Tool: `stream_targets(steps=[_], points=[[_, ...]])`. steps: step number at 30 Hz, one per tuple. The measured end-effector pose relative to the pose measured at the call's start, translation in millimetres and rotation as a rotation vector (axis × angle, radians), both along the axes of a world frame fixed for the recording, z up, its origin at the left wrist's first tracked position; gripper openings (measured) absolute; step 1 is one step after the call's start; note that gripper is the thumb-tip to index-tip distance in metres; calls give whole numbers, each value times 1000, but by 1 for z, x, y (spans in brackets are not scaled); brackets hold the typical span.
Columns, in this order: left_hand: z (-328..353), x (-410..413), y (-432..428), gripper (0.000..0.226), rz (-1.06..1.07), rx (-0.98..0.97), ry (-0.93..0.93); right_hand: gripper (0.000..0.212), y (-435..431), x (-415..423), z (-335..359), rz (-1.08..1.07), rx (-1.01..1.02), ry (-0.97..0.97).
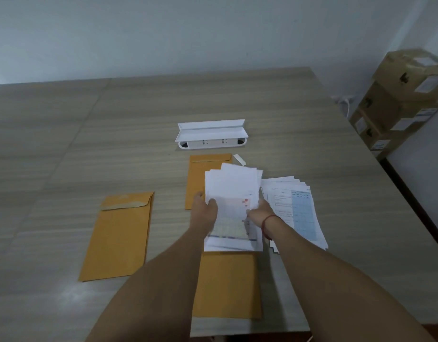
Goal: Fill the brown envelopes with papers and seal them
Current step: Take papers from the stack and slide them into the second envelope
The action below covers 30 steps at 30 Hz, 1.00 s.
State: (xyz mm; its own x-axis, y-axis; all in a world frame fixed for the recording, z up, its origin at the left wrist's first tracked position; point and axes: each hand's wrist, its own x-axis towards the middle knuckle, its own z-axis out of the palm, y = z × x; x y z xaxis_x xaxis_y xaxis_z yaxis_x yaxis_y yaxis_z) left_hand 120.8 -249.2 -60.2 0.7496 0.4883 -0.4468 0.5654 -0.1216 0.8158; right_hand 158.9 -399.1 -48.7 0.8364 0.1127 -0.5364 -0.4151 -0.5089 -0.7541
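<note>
Both hands hold a stack of white papers (231,191) over the table's middle. My left hand (205,209) grips its left edge and my right hand (259,214) grips its right edge. The stack's lower end sits at the top of a brown envelope (227,285) lying near the front edge. Behind the papers lies a second brown envelope (197,174), partly covered. A third brown envelope (119,235) lies flat to the left with its flap folded down. A fanned pile of printed sheets (295,208) rests to the right of my right hand.
A white socket box with an open lid (211,134) stands behind the envelopes. A small white strip (240,160) lies beside it. Cardboard boxes (398,99) are stacked off the table's right edge. The wooden table (64,144) runs to the wall.
</note>
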Motion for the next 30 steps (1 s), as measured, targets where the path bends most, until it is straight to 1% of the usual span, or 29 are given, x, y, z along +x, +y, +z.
stream_targets(steps=[2, 5, 8, 10, 11, 14, 16, 22, 26, 30], points=[[-2, 0, 6, 50, -91, 141, 41, 40, 0, 13, -2, -107, 23, -58], [-8, -5, 13, 31, -333, 411, 123, 39, 1, 31, -2, -255, 45, -97], [-13, -12, 14, 20, -504, 526, 168, 34, 2, 42, 0, -320, 45, -122], [-18, -15, 13, 20, -608, 585, 189, 34, 5, 47, -2, -373, 55, -135], [-21, -15, 13, 27, -654, 602, 198, 34, 6, 48, -3, -401, 68, -137], [-27, -15, 11, 57, -756, 627, 217, 34, 10, 51, -5, -447, 112, -124], [-31, -13, 10, 67, -772, 622, 226, 34, 11, 53, -9, -429, 135, -116], [-34, -7, 8, 65, -790, 636, 234, 33, 13, 56, -14, -479, 160, -78], [-32, -1, 7, 64, -839, 654, 282, 36, 18, 54, -19, -452, 163, -45], [-32, 1, 5, 62, -859, 631, 291, 35, 23, 52, -23, -419, 169, -41]])
